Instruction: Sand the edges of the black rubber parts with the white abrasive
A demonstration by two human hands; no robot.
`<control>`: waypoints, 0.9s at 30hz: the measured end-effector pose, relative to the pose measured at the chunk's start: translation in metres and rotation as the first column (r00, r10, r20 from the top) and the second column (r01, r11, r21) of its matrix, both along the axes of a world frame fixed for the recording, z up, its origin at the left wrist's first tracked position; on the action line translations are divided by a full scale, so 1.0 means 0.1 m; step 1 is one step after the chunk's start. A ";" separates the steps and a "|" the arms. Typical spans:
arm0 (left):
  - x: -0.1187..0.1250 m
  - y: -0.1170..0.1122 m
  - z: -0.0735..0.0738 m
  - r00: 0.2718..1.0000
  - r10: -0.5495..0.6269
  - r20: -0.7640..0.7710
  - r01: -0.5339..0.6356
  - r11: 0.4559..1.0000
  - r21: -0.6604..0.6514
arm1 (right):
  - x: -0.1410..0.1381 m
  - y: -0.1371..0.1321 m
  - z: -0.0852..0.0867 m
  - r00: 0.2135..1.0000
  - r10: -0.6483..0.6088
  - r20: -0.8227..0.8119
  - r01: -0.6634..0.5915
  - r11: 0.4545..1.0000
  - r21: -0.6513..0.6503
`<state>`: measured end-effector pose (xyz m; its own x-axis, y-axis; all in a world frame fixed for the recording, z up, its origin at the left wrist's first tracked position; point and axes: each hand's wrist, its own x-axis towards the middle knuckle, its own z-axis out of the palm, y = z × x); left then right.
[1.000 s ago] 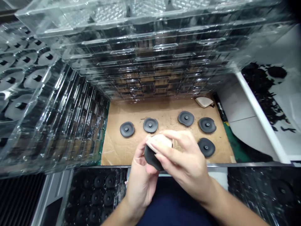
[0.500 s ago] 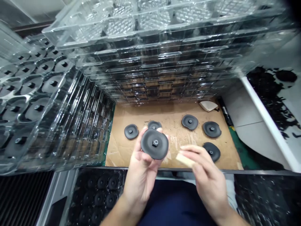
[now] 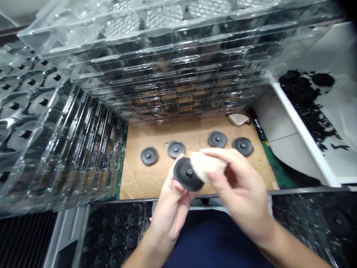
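Note:
My left hand [image 3: 173, 201] grips a rounded black disc [image 3: 185, 178] with a small raised hub at its middle, held tilted above the front of the cardboard. In my right hand [image 3: 242, 186] is a cream-coloured pad [image 3: 208, 165], pinched between thumb and fingers and blurred by motion. The pad overlaps the disc's right edge; whether it presses on it I cannot tell. Similar black discs lie on the cardboard sheet [image 3: 134, 182]: one at the left [image 3: 149, 155], one behind my left hand [image 3: 176, 149], and two at the right, the nearer-centre one [image 3: 218, 139] and the outer one [image 3: 243, 146].
Tall stacks of clear plastic trays [image 3: 178, 63] wall in the back, and tray stacks [image 3: 78, 123] holding discs rise at the left. A cream wedge [image 3: 238, 119] lies at the back right beside a black pen-like tool [image 3: 259, 124]. A white bin [image 3: 306, 134] with black scraps stands right.
My right hand has brought the pad left to the disc, turning its broad face into view. The disc in my left hand has tilted and shifted slightly right. The camera view has shifted.

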<state>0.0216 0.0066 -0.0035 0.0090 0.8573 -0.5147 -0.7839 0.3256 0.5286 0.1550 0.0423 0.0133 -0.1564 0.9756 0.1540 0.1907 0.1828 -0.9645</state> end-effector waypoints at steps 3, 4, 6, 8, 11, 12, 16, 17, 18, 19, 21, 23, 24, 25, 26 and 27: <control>-0.01 -0.03 -0.03 0.996 -0.085 -0.037 0.081 0.993 -0.081 | -0.11 0.06 0.18 0.947 0.268 0.176 -0.294 0.946 0.138; -0.02 -0.04 -0.04 0.994 -0.094 -0.058 0.088 0.991 -0.100 | -0.13 0.07 0.21 0.909 0.359 0.213 -0.381 0.922 0.073; -0.03 -0.05 -0.04 0.993 -0.094 -0.077 0.086 0.991 -0.099 | -0.15 0.09 0.22 0.857 0.440 0.269 -0.450 0.893 -0.026; -0.03 -0.04 -0.04 0.993 -0.096 -0.064 0.091 0.992 -0.088 | -0.17 0.08 0.20 0.903 0.323 0.285 -0.360 0.929 0.086; -0.05 -0.03 0.00 0.994 -0.097 -0.041 0.093 0.991 -0.097 | -0.14 0.02 0.20 0.956 0.225 0.189 -0.264 0.940 0.215; -0.05 -0.03 0.01 0.994 -0.093 -0.049 0.087 0.990 -0.107 | -0.12 0.01 0.22 0.941 0.292 0.169 -0.320 0.932 0.170; -0.03 -0.03 0.03 0.991 -0.127 -0.047 0.121 0.987 -0.108 | -0.07 0.02 0.28 0.891 0.409 0.197 -0.420 0.907 0.018; -0.01 -0.03 0.04 0.989 -0.146 -0.033 0.142 0.985 -0.094 | -0.09 0.03 0.28 0.922 0.317 0.221 -0.343 0.935 0.089; 0.00 -0.02 0.04 0.987 -0.161 -0.025 0.158 0.984 -0.079 | -0.11 0.04 0.27 0.947 0.225 0.231 -0.268 0.947 0.176; 0.01 -0.02 0.05 0.986 -0.167 -0.024 0.165 0.984 -0.072 | -0.12 0.04 0.26 0.959 0.168 0.228 -0.225 0.942 0.248; 0.00 -0.02 0.06 0.988 -0.156 -0.014 0.155 0.986 -0.068 | -0.10 0.01 0.26 0.953 0.224 0.205 -0.276 0.920 0.279; -0.03 -0.02 0.06 0.988 -0.147 0.035 0.149 0.987 -0.061 | 0.00 -0.05 0.29 0.902 0.385 0.196 -0.418 0.892 0.172; -0.03 -0.03 0.06 0.985 -0.155 0.072 0.158 0.986 -0.047 | 0.07 -0.08 0.31 0.883 0.419 0.209 -0.447 0.888 0.109; -0.03 -0.02 0.06 0.981 -0.165 0.107 0.169 0.985 -0.030 | 0.14 -0.10 0.33 0.876 0.414 0.248 -0.442 0.894 0.068; -0.02 -0.02 0.06 0.975 -0.178 0.132 0.181 0.983 -0.015 | 0.21 -0.12 0.35 0.871 0.380 0.312 -0.415 0.909 0.049; 0.01 -0.02 0.06 0.972 -0.188 0.142 0.192 0.981 -0.015 | 0.25 -0.13 0.37 0.866 0.320 0.384 -0.370 0.927 0.063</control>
<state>0.0223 0.0047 0.0027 0.2436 0.8179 -0.5213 -0.7713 0.4893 0.4072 0.1799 0.0295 0.0505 -0.5483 0.8239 0.1431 0.4216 0.4201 -0.8036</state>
